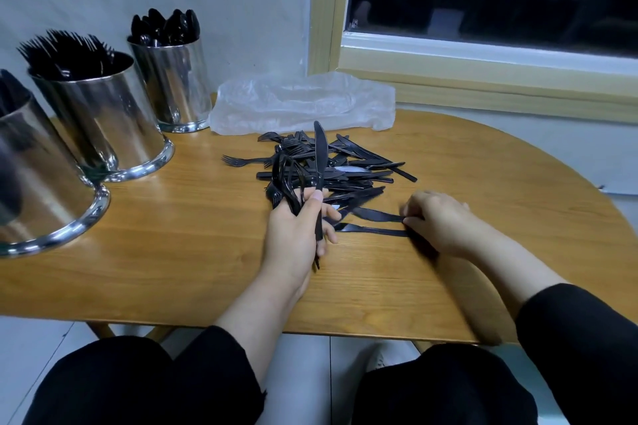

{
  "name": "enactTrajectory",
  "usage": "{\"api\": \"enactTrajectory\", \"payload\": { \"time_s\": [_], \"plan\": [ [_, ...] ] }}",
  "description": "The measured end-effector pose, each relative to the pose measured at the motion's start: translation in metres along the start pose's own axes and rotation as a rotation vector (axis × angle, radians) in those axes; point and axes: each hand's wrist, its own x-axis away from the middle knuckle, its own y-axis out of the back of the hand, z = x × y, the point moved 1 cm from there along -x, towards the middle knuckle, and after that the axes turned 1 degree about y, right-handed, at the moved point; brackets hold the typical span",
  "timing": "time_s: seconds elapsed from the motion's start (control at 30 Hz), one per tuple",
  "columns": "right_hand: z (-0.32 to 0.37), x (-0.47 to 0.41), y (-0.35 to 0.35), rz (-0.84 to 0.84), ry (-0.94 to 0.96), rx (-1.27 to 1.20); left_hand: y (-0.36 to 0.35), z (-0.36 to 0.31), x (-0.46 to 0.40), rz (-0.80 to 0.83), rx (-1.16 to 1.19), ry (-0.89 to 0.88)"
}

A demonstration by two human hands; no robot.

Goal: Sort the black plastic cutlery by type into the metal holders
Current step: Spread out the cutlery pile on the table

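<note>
Wooden table point(207, 252), rounded edge, carried everything. Three metal holders stood at the 9 to 10 o'clock side: the nearest holder point(38, 176), contents blurred and not identified; the middle holder point(103, 121), full of forks; the far holder point(172, 83), full of spoons. A crumpled clear plastic bag point(303, 103) lay at 12 o'clock, against the window frame point(483, 79).

The unsorted pile point(331, 162) of black cutlery sat at table centre, just beyond both hands; mostly knives and forks, as far as could be read.

Left hand point(297, 238) was curled round a bunch of forks point(286, 179), with one knife point(320, 162) pinched upright under the thumb, blade pointing to 12 o'clock.

Right hand point(438, 221), blurred, pinched the handle end of a loose knife point(376, 216) at its fingertips. A second loose knife point(369, 229) lay just beside it on the near side; whether the fingers also held that one could not be told.

Key relation: both loose knives lay flat, long axes running 3 to 9 o'clock, blades pointing toward the left hand, handle ends at the right hand. Judgement: the right hand was the nearer to lift them; the holders lay well apart, on the left hand's side.
</note>
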Motion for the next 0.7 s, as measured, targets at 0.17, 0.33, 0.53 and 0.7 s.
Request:
{"api": "enactTrajectory", "payload": {
  "time_s": [0.17,0.33,0.53,0.7],
  "plan": [
    [-0.002,0.019,-0.003,-0.15,0.019,-0.201,0.005,-0.001,0.014,-0.011,0.009,0.026],
    [0.033,0.044,-0.011,-0.507,0.08,-0.606,0.005,-0.001,0.017,-0.003,-0.002,0.035],
    [0.11,0.056,-0.037,-0.548,0.204,-0.715,0.004,-0.001,0.018,-0.017,0.037,0.05],
    [0.128,0.059,-0.048,-0.524,0.076,-0.854,0.009,0.001,0.016,-0.043,0.041,0.046]
  ]
}}
